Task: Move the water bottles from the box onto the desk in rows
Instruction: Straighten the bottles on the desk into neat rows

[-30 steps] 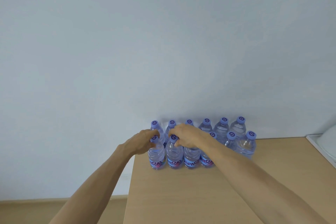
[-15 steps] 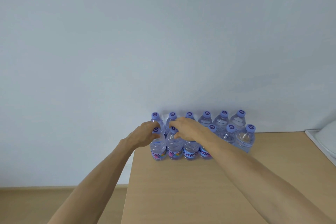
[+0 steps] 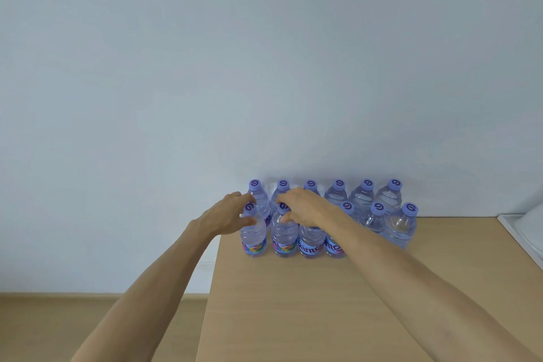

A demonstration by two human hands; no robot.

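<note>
Standing in two rows on wooden desk (image 3: 293, 317) against pale wall (image 3: 264, 67), left hand (image 3: 224, 218) and right hand (image 3: 305, 206) each gripping a front bottle neck

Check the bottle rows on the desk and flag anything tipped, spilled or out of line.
Nothing stands out. The water bottles stand upright in two straight rows on the desk, caps on, no spill; the left hand and right hand grip two front bottles' necks.

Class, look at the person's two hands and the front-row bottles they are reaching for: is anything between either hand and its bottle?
Nothing visible. The left hand already grips the front-left bottle at its neck, and the right hand holds the second front bottle just below its cap.
</note>
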